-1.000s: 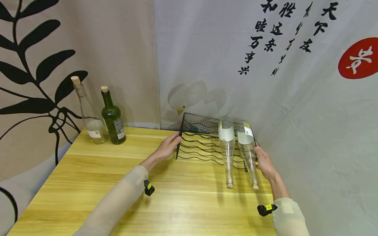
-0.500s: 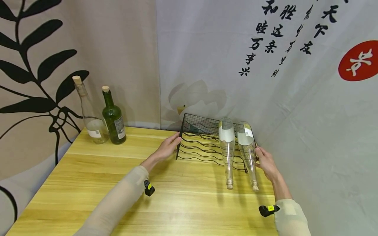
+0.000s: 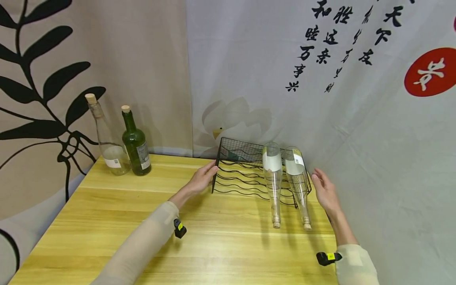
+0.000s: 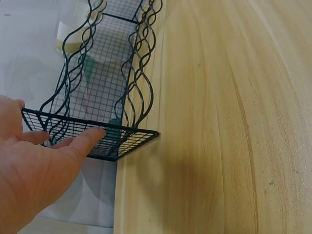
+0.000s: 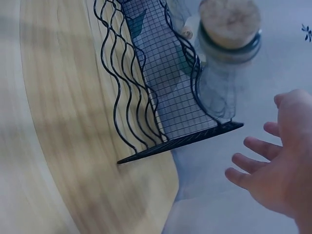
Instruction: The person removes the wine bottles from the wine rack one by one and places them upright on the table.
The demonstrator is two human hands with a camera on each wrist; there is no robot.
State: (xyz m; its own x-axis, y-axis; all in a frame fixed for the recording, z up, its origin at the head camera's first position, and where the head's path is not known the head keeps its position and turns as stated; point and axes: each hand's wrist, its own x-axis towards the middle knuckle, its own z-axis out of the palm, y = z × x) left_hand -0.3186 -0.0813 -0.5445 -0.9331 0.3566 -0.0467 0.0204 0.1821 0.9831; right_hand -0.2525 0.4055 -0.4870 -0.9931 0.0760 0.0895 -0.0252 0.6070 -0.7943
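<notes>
A black wire wine rack (image 3: 246, 149) with wavy rungs stands at the back of the table. My left hand (image 3: 200, 179) touches its left end; in the left wrist view the fingers (image 4: 87, 139) lie against the mesh end panel. Two clear glass bottles with corks, the left one (image 3: 272, 162) and the right one (image 3: 295, 166), lie on the rack's right part, necks toward me. My right hand (image 3: 325, 194) is just right of the rack, holding nothing. The right wrist view shows its fingers (image 5: 251, 163) spread, apart from the end panel.
At the back left of the wooden table (image 3: 142, 229) stand a clear corked bottle (image 3: 113, 154) and a green corked bottle (image 3: 137, 146). A printed cloth (image 3: 231, 71) hangs behind the table, and more cloth borders its right side.
My right hand has come off the rack's right end and moved a little to the right. My left hand, the rack and the bottles stay as they were.
</notes>
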